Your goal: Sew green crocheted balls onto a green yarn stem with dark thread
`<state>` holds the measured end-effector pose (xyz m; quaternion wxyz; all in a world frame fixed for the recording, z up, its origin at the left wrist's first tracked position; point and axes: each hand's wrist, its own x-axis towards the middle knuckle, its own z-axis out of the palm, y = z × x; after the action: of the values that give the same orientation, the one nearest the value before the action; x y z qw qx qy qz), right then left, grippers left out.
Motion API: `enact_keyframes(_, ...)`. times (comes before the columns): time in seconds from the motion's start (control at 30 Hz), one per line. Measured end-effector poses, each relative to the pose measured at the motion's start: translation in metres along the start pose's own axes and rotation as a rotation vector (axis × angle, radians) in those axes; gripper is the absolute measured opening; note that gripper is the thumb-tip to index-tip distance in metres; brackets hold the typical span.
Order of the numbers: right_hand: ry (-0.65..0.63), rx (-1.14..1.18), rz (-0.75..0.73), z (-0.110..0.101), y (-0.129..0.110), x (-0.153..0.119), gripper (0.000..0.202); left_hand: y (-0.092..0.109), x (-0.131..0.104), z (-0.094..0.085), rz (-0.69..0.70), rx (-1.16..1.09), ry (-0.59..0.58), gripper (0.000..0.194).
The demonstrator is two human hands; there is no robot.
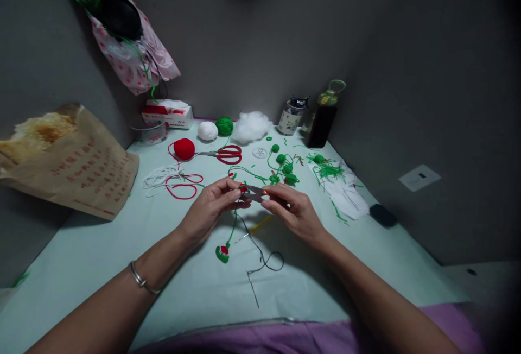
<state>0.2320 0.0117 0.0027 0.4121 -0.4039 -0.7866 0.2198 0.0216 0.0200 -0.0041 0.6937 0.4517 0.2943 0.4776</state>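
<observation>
My left hand is closed, pinching a small red and green crochet piece between thumb and fingers. Closed around small thread snips, my right hand has the blades up against that piece. From the held work a dark thread runs down to a sewing needle lying on the table. A green cord ends in a crocheted watermelon slice just below my left hand. Beneath the hands lies a crochet hook with a yellow handle.
Red-handled scissors, a red yarn ball, a white yarn ball and white stuffing lie behind. Green crocheted balls are at right. A paper food bag stands left; a bottle stands back right.
</observation>
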Motion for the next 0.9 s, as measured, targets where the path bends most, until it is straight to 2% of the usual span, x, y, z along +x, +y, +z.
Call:
enact_keyframes(0.2, -0.052, -0.030, 0.014, -0.0001, -0.0033, 0.0002, 0.016, -0.0051, -0.0019, 0.0008, -0.017, 0.005, -0.021, 0.009)
enact_keyframes(0.5, -0.019, -0.194, -0.081, 0.0013, -0.0030, -0.0014, 0.021, -0.0046, -0.0030, 0.0046, -0.018, 0.050, -0.018, 0.009)
enact_keyframes(0.77, -0.029, -0.093, -0.025, -0.0005, -0.0060, -0.0015, 0.017, -0.0025, -0.0031, 0.0058, -0.039, 0.050, -0.016, 0.008)
enact_keyframes(0.9, 0.038, 0.011, 0.063, -0.0011, -0.0039, -0.0001, 0.014, -0.0022, -0.0034, 0.0057, -0.039, 0.021, -0.030, 0.009)
